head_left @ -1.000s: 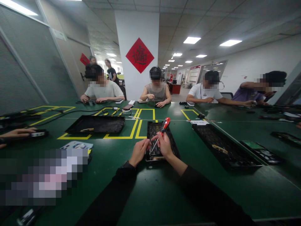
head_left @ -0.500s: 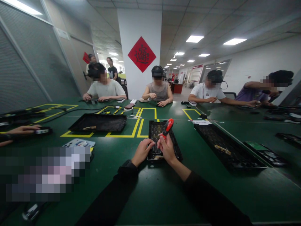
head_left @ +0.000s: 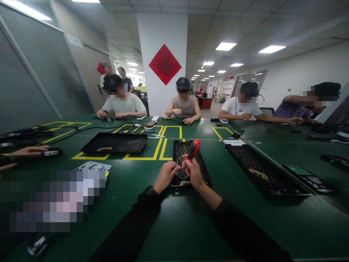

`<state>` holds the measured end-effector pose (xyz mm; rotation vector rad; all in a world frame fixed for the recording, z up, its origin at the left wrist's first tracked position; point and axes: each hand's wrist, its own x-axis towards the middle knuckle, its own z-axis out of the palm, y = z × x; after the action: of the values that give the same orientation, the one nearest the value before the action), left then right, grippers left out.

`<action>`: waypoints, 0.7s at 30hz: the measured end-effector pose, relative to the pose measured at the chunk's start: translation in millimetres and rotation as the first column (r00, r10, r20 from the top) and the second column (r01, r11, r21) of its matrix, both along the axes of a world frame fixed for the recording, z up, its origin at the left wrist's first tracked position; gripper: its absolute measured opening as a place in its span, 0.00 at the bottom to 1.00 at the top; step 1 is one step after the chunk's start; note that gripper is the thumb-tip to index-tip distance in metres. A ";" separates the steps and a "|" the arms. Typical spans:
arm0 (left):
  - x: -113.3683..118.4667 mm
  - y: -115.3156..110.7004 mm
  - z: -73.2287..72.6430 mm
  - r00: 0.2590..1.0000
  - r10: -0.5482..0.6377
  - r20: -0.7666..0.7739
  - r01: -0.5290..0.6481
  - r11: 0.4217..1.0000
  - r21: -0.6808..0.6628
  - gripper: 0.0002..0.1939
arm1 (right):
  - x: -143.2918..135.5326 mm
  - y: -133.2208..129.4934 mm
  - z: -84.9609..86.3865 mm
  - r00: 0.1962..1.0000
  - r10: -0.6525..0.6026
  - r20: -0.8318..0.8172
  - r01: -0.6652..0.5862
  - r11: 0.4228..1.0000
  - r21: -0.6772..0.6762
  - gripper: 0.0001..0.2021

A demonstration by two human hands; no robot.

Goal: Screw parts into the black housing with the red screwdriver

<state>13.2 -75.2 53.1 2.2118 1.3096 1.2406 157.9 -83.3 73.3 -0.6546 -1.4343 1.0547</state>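
My right hand [head_left: 194, 174] is closed around a screwdriver [head_left: 193, 148] with a red and black handle, which tilts up and away from me. Its tip is hidden behind my fingers. My left hand [head_left: 165, 176] is beside it, thumb and fingers pinched together over the left side of a small black tray-like case [head_left: 179, 150]. Whatever is between those fingers is too small to make out. The case lies on the green table, and both hands are above its near half, covering part of its inside. A light-coloured piece [head_left: 184, 183] shows at its near edge.
A wide black tray [head_left: 120, 142] lies to the left and a long black tray [head_left: 261, 171] to the right. Past the latter is a case with a green board [head_left: 300, 170]. A neighbour's hand [head_left: 32, 150] rests at far left. Several people sit opposite.
The screwdriver handle has turned and sunk slightly, showing more black. Both hands stay at the case in nearly the same pose. The view has shifted slightly.
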 end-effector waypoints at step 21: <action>9.7 -6.7 0.9 0.949 -0.138 0.285 0.202 0.957 -0.210 0.11 | 0.2 -4.6 1.0 0.997 -0.029 -0.073 0.031 0.999 0.030 0.16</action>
<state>22.8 -81.9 54.0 1.8723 1.0728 1.1990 158.1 -87.9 74.3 -0.6077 -1.3712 1.0213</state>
